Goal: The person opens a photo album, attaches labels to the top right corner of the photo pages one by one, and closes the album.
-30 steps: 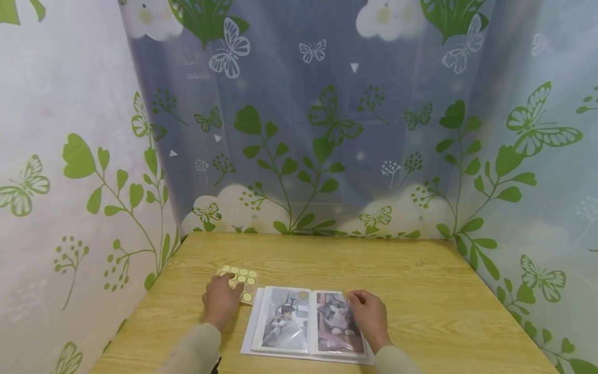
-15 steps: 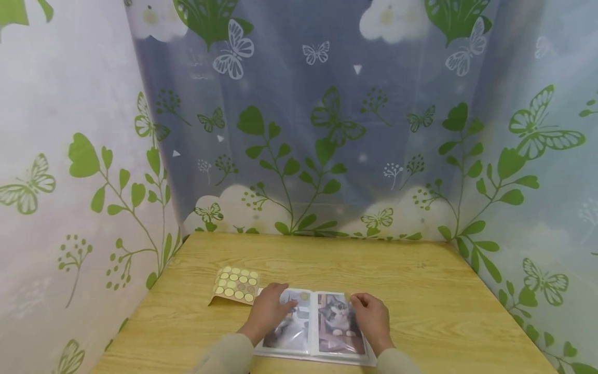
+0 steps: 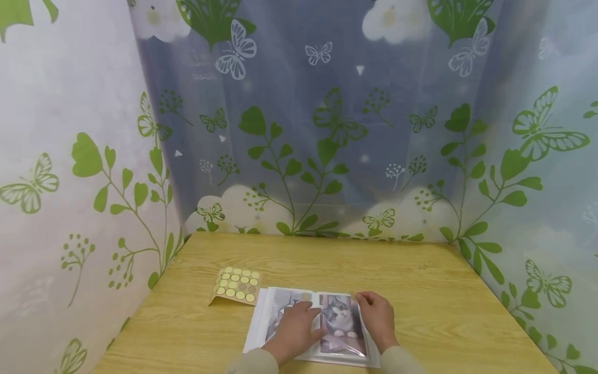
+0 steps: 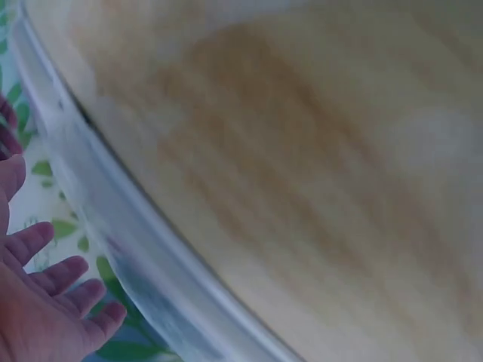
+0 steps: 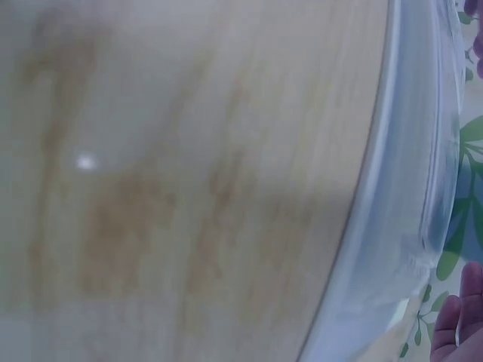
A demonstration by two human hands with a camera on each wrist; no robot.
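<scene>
An open photo album [image 3: 254, 327] with white covers lies on the table, a picture in each page's clear sleeve. On the right page is a cat photo [image 3: 340, 322]. My left hand [image 3: 294, 332] reaches over the album's middle, fingers extended, hiding much of the left-page picture. At the upper right corner of the right page, my right hand [image 3: 378, 319] pinches with thumb and forefinger what seems a small round yellow sticker, mostly hidden. A sheet of round yellow stickers [image 3: 236, 284] lies left of the album, with bare spots. The wrist views catch only parts of the hands.
The wood-grain table [image 3: 444, 311] extends around the album. Fabric printed with leaves and butterflies [image 3: 327, 156] hangs behind it and on both sides. The sticker sheet's left edge curls up off the tabletop.
My left hand has left the sticker sheet and moved right over the album toward the right page. My right hand stays near the page's upper corner, shifting slightly right.
</scene>
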